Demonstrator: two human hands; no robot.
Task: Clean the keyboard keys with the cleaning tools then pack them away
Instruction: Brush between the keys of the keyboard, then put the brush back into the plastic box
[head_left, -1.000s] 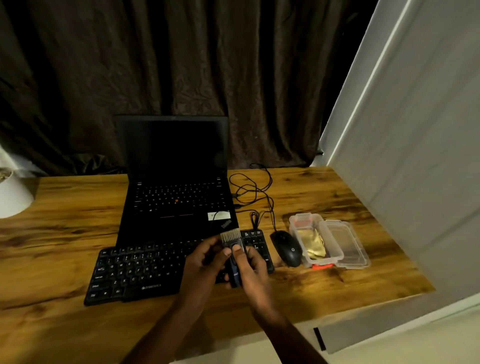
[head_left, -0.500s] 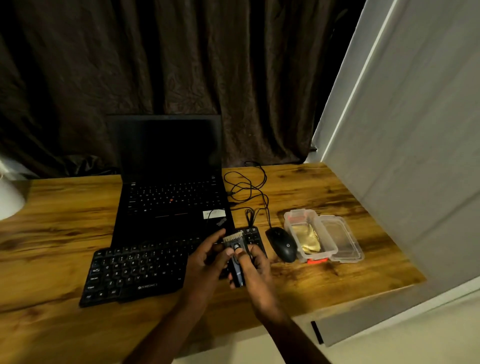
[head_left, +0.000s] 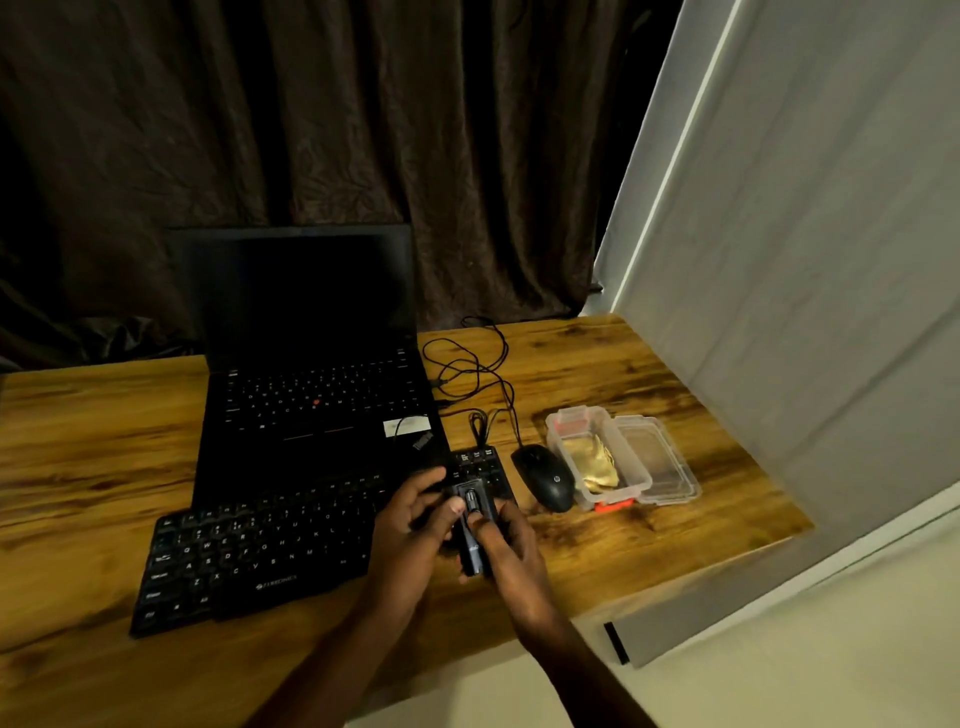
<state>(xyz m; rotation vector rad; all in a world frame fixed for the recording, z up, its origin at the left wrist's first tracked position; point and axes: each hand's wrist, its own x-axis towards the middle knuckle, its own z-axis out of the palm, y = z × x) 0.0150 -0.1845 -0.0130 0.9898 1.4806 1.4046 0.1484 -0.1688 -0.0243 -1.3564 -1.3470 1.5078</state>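
Both hands are gripping the cleaning tool (head_left: 472, 553). The left hand (head_left: 415, 530) is wrapping its left side with the thumb laid near the far end, and the right hand (head_left: 511, 551) is curling round its right side with the thumb pressing on the top face. The pale bristles that were showing at the far end a second ago are no longer showing; a dark rounded part is sitting there instead. The tool is lying between the palms, its long axis running almost straight away from the person, with the far end pointing at the laptop (head_left: 311, 405) beyond the hands. It is sitting over the right end of the keyboard (head_left: 260, 551), which is stretching away to the left of the hands. A mouse (head_left: 545, 478) is lying just right of the hands. Further right, a clear container (head_left: 551, 423) is standing on the surface (head_left: 623, 374), with its lid (head_left: 660, 467) beside it.
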